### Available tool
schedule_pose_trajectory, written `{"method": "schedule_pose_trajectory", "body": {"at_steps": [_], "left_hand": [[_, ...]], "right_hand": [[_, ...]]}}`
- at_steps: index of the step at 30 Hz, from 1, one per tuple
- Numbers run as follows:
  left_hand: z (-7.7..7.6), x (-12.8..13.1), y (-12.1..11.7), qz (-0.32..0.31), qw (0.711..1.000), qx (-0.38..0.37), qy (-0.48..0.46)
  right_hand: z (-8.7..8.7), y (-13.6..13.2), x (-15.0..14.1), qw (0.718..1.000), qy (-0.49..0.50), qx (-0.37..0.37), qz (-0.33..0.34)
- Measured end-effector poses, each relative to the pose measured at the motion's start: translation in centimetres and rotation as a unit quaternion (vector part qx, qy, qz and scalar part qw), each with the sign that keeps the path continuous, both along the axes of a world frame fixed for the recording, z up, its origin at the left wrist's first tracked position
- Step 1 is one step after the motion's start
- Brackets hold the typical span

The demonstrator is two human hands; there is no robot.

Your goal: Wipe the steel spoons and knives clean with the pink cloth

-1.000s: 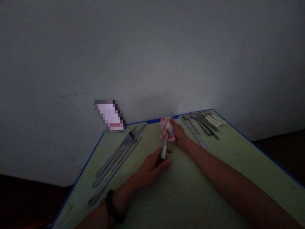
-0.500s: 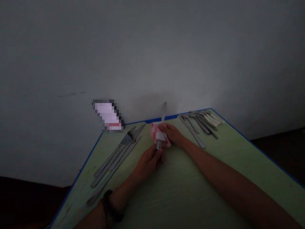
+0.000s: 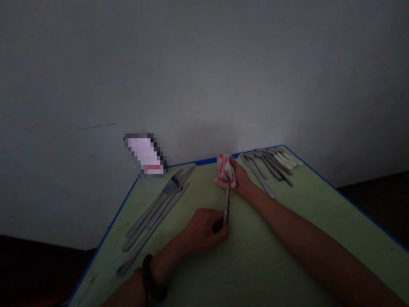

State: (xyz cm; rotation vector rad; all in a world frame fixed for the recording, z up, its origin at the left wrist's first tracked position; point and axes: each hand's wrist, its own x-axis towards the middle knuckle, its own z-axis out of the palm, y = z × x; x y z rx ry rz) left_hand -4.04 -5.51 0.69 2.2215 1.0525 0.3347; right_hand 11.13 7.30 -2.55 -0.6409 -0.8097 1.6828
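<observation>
My left hand [image 3: 207, 230], with a dark bracelet at the wrist, pinches the handle end of a metal table knife [image 3: 227, 200] above the table. The far end of the knife is hidden in a pink and white cloth [image 3: 224, 170]. That cloth is bunched in my right hand [image 3: 241, 177], whose fingers close around it from the right and are partly out of sight behind it.
Several metal knives and other cutlery pieces [image 3: 156, 213] lie slanted on the left of the green table [image 3: 255, 256]. More cutlery [image 3: 271, 166], some with white handles, lies at the back right. A blurred-out phone-like device [image 3: 143, 153] leans on the wall [image 3: 204, 76].
My left hand has pulled back toward me with the knife handle, so more handle shows. The blade that stuck up beyond the cloth is now hidden. The cloth and right hand shifted slightly right.
</observation>
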Motion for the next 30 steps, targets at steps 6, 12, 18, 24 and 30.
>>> {"method": "schedule_pose_trajectory", "body": {"at_steps": [6, 12, 18, 24, 30], "left_hand": [[-0.3, 0.0, 0.4, 0.053, 0.995, -0.056, -0.071], [-1.1, 0.2, 1.1, 0.160, 0.963, -0.088, -0.199], [-1.0, 0.4, 1.6, 0.246, 0.912, -0.168, -0.283], [-1.2, 0.1, 1.6, 0.207, 0.940, -0.126, -0.240], [-1.6, 0.5, 1.2, 0.251, 0.933, -0.082, -0.246]], "right_hand": [[0.0, -1.5, -0.6, 0.998, -0.053, 0.007, -0.040], [0.3, -2.2, -0.5, 0.981, -0.156, 0.115, -0.007], [0.8, -2.6, -0.4, 0.995, -0.012, 0.071, 0.071], [1.1, -3.0, -0.3, 0.986, 0.019, 0.024, 0.162], [1.3, -3.1, -0.6, 0.986, 0.028, 0.023, 0.165]]}}
